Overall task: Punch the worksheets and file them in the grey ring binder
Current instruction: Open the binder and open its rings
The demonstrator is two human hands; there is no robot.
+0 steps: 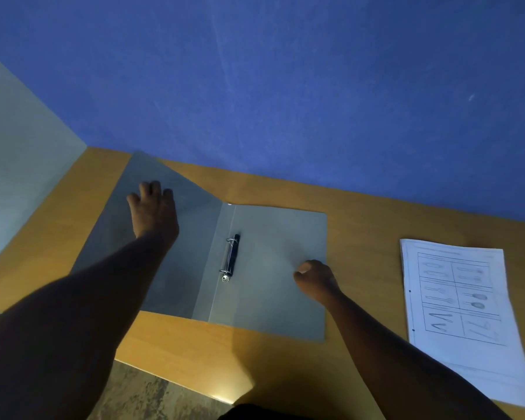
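Grey ring binder (264, 268) is laid open on the wooden tabletop (361, 213), far-left of centre. Left cover is raised slightly off the surface and is pressed outward by the left hand (153, 212), fingers spread fairly flat, nothing gripped. Ring mechanism (231, 257) is seen at the spine, rings apparently closed, though that cannot be told for certain. Right hand (315, 280) is rested on the near-right part of the right cover, fingers curled into a loose fist; nothing is seen held in it. Worksheets (458, 301) are stacked well apart to the right on the tabletop, not touched. Small dots are seen along their left margin, possibly punched holes, so punching is judged likely done; no punch is seen. Step in hand is judged as opening and flattening the binder before filing. Next move is judged to call for the rings being opened, then the stack being fetched from the right and threaded on. Sheets show a printed grid of sketched items; no text, brand or label is legible.
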